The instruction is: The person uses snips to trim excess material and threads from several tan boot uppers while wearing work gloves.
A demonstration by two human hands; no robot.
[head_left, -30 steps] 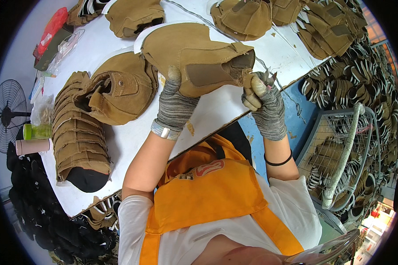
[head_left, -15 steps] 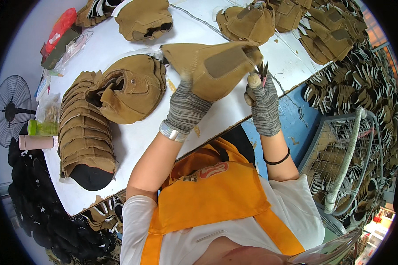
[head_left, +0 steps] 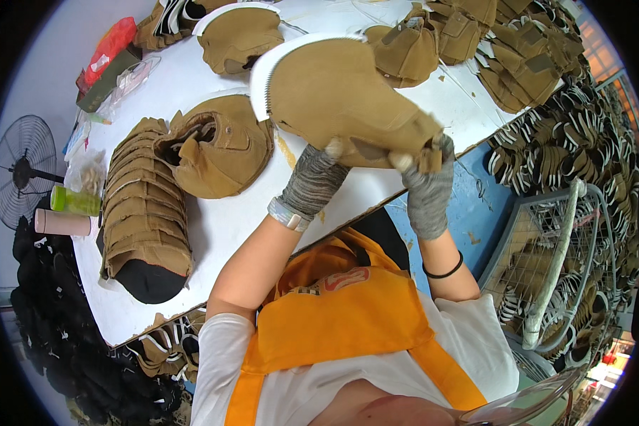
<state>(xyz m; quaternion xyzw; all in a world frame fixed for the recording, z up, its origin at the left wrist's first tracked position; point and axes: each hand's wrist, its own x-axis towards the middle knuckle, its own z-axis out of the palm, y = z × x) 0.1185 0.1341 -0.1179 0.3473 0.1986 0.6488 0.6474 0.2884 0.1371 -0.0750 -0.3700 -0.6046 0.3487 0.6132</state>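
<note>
Both my hands, in grey knitted gloves, hold up a brown suede boot upper (head_left: 334,92) above the white table. It is tilted, with a white curved edge at its left end and a dark elastic patch partly showing underneath. My left hand (head_left: 311,179) grips its lower edge, thumb on the near side. My right hand (head_left: 430,195) is closed on the narrower right end by the pull tab. The small snips cannot be made out there now. Left of my left hand lie another brown boot upper (head_left: 224,153) and a nested row of uppers (head_left: 145,206).
More brown uppers (head_left: 405,53) lie along the table's far side. A red bag (head_left: 112,46), a green-lidded jar (head_left: 76,201) and a pink cup (head_left: 62,222) stand at left, near a fan (head_left: 23,172). A wire cart (head_left: 547,263) holding uppers stands at right.
The held upper has been turned over, so its white edge shows at left and the elastic patch faces down. My right hand has moved onto its end; the snips are no longer visible.
</note>
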